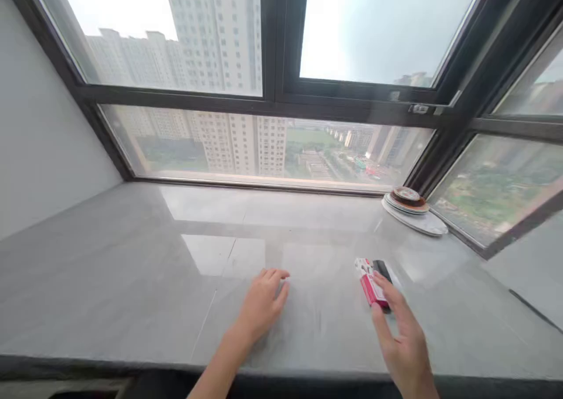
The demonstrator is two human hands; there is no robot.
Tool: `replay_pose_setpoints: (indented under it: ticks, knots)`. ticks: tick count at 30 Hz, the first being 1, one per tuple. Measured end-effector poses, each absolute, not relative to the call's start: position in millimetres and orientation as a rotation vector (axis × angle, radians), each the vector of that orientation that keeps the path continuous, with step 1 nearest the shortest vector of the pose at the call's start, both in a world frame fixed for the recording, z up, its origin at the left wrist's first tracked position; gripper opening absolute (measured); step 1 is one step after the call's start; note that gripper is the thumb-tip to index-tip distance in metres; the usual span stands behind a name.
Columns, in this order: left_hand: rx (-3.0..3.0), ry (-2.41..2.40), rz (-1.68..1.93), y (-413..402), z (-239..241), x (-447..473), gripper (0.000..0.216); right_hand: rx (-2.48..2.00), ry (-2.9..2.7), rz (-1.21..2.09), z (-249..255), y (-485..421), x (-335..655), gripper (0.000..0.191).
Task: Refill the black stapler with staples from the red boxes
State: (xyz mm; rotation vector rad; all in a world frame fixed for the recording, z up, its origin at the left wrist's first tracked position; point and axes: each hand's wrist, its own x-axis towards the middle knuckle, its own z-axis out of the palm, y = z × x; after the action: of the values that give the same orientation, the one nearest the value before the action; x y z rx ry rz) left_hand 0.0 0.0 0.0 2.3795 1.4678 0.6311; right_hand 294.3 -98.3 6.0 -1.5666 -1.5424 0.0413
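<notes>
A red-and-white box (368,285) lies at the parted fingers of the right hand (402,337), a black object (380,268) beside it; whether they grip cannot be told. A glancing touch could skid it across the glossy ledge (141,293). The left hand (264,302) curls loosely, holding nothing; plates (416,221) sit beyond the right fingers.

The windowsill (132,281) looks like smooth, glossy marbled tile; the carton (368,281) at right, like printed cardboard. At the far side, glass panes (378,29) sit in metal-looking frames (273,35); the left wall (48,123) appears matt.
</notes>
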Motion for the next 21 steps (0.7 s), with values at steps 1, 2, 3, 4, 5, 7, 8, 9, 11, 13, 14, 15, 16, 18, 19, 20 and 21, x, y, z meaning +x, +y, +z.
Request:
replay_pose_setpoints:
  ticks: [1,2,3,4,5,7,8,9,11,13,14,15,16,18,19,20,21]
  knots:
    - [2.414,1.512,0.61,-5.6,-7.6,-14.7,0.041,-1.579,-1.692,0.11,2.1,-89.8,269.4,0.054]
    - [2.444,1.55,0.589,-11.0,-15.0,-28.4,0.045,-1.583,-1.828,0.162,-1.8,-81.6,245.6,0.056]
    - [2.472,1.583,0.57,-15.9,-21.8,-39.9,0.049,-1.6,-1.944,0.198,-5.9,-73.9,224.0,0.057]
    - [2.495,1.61,0.551,-20.2,-27.9,-48.7,0.053,-1.644,-2.029,0.233,-10.0,-67.0,205.2,0.059]
    - [2.521,1.627,0.529,-23.8,-33.1,-54.6,0.056,-1.695,-2.089,0.245,-14.3,-61.3,189.8,0.059]
    - [2.548,1.652,0.503,-28.4,-40.3,-59.0,0.061,-1.799,-2.152,0.214,-22.4,-53.5,169.3,0.059]
    - [2.55,1.666,0.496,-29.6,-42.2,-58.6,0.062,-1.838,-2.168,0.187,-25.8,-51.5,163.7,0.058]
    - [2.549,1.677,0.491,-30.1,-43.2,-57.5,0.062,-1.867,-2.18,0.16,-28.7,-50.6,160.3,0.058]
    - [2.549,1.688,0.479,-29.9,-43.5,-54.9,0.061,-1.9,-2.198,0.126,-32.7,-50.8,158.1,0.059]
    - [2.549,1.693,0.467,-29.0,-42.8,-53.8,0.061,-1.923,-2.207,0.111,-35.0,-51.6,158.6,0.059]
    - [2.549,1.695,0.462,-28.6,-42.5,-54.0,0.062,-1.934,-2.209,0.106,-35.8,-51.9,159.3,0.06]
    - [2.548,1.696,0.457,-28.2,-42.3,-54.5,0.062,-1.94,-2.213,0.104,-36.7,-51.9,160.1,0.06]
    - [2.549,1.695,0.455,-28.0,-42.2,-55.2,0.062,-1.941,-2.219,0.105,-37.5,-51.8,161.2,0.06]
    - [2.554,1.683,0.45,-27.8,-42.1,-56.8,0.063,-1.924,-2.245,0.114,-39.3,-51.6,164.1,0.062]
    - [2.557,1.677,0.449,-27.8,-42.0,-57.4,0.063,-1.909,-2.26,0.121,-40.1,-51.6,165.7,0.062]
    - [2.559,1.673,0.449,-27.9,-41.9,-57.8,0.063,-1.894,-2.274,0.126,-40.8,-51.7,167.2,0.062]
    - [2.56,1.673,0.449,-28.0,-41.7,-58.0,0.064,-1.883,-2.282,0.127,-41.4,-51.9,168.4,0.062]
